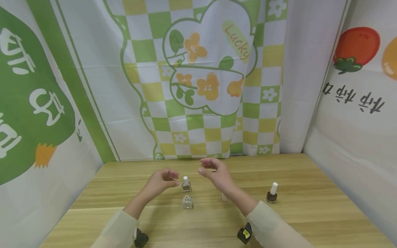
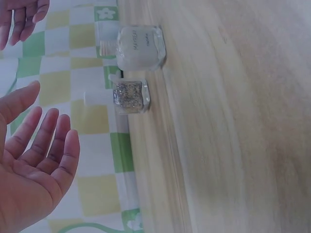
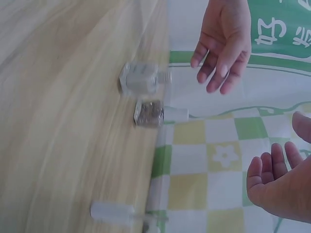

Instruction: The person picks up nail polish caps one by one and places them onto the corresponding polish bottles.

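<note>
1. An open bottle of clear glass with a bare threaded neck stands upright on the wooden table, in front of the person and between the forearms.
2. Just beyond it stands a glitter bottle, upright, its white cap on.
3. The left hand is nearest the glitter bottle, slightly to its left; its fingers are loosely bent and grip nothing.
4. The right hand hangs above the table, farther right, fingers relaxed, also gripping nothing.
5. A loose white cap stands on the table with its thin stem pointing up; the right forearm partly covers it in the head view.
6. Well apart to the right stands a dark bottle, white-capped.
7. A checked curtain hangs behind the table.
</note>
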The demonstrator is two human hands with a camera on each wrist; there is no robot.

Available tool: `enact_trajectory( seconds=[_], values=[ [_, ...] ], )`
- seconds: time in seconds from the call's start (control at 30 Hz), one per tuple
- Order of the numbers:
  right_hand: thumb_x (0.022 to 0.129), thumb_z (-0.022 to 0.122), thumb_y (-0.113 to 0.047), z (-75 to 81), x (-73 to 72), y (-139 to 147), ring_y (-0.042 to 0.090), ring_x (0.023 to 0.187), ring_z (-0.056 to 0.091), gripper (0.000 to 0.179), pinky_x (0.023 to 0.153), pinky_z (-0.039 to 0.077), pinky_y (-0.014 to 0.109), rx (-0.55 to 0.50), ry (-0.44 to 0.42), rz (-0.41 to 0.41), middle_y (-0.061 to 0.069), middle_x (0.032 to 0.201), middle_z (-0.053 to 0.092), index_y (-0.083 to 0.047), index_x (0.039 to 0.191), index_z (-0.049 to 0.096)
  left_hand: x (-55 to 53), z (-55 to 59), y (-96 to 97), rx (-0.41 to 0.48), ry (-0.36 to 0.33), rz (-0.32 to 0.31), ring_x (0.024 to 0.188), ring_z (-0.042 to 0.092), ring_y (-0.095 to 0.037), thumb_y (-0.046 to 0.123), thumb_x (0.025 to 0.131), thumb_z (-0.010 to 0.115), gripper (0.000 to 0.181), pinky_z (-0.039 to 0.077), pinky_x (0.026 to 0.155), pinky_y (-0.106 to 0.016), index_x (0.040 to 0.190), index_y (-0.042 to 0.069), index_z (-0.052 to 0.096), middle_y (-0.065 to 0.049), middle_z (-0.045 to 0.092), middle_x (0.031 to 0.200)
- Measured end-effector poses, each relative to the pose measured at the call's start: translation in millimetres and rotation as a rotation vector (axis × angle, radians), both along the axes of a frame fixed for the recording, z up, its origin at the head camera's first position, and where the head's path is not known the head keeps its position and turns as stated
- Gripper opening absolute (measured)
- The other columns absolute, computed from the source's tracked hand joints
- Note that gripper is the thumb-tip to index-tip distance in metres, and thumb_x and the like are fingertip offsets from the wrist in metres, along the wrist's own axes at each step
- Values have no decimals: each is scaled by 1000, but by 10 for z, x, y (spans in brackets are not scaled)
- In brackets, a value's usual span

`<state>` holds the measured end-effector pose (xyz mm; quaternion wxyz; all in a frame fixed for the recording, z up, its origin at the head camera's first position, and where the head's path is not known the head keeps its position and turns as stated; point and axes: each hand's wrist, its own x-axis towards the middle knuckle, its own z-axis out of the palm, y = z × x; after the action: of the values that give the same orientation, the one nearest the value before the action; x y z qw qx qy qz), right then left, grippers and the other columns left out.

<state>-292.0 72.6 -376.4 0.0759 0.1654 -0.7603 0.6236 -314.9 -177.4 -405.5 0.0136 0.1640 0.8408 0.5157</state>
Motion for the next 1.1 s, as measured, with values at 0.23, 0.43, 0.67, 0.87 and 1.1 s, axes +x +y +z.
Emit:
enact_trajectory(
  seconds=[0.23,0.43,0.67,0.87,1.1],
  values=[
    [88,73,-15,68,95,278,25,110,56,34,92,47,43,24,20,3,6,112,64,-5,119,63,108,39,2,2,27,-13,95,63,-23,11,86,75,28,54,81,-37,111,4,65,-11,66,107],
    [89,72,-15,50,137,491,27,112,55,35,92,47,39,55,6,-24,7,114,63,-4,121,62,200,35,2,27,30,-25,95,61,-22,15,85,76,33,54,76,-33,114,4,64,-7,66,105],
    [87,73,-15,-123,147,663,27,108,57,36,89,48,38,129,-12,-50,8,111,64,-2,120,62,232,-64,-27,8,18,-67,96,60,-23,13,86,74,35,54,75,-35,117,1,62,-15,63,112],
    [86,75,-15,-290,127,785,32,109,57,38,89,50,41,190,-49,-62,6,110,65,-2,120,62,245,-123,-10,13,-9,-83,97,59,-27,10,84,75,37,53,75,-31,116,-4,60,-21,61,113],
    [85,75,-16,-411,86,929,35,109,57,41,91,49,44,253,-84,1,7,112,64,-2,122,61,295,-211,15,-23,-19,-97,100,58,-31,9,82,76,44,54,76,-35,120,-5,58,-19,60,115]
  ],
)
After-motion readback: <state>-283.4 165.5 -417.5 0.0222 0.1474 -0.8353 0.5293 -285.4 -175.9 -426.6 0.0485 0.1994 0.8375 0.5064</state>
